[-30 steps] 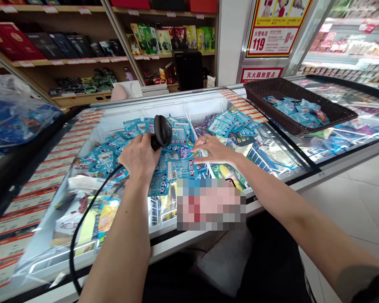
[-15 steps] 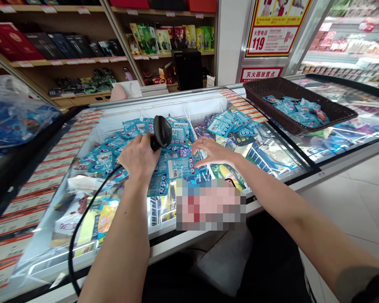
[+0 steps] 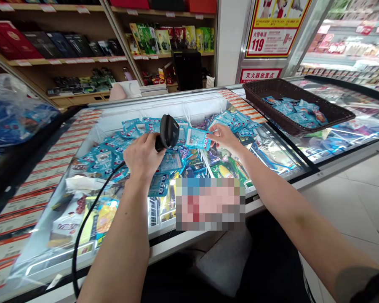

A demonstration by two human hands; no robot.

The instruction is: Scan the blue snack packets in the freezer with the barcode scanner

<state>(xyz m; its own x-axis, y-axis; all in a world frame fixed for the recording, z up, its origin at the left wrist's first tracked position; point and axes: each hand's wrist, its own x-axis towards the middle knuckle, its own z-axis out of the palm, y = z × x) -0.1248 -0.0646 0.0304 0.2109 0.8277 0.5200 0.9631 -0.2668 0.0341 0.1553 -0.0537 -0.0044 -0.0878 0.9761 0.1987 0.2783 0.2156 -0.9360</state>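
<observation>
my left hand [image 3: 143,155] grips the black handheld scanner [image 3: 168,131] at centre frame; my right hand [image 3: 222,136] pinches a light blue flat packet [image 3: 196,138] just beside its head, above the pile.

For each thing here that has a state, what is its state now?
left hand: closed around the scanner handle
scanner: held up, head next to the blue packet
right hand: pinching the blue packet
blue packet: in the air, above the pile
basket: partly filled with packets
</observation>
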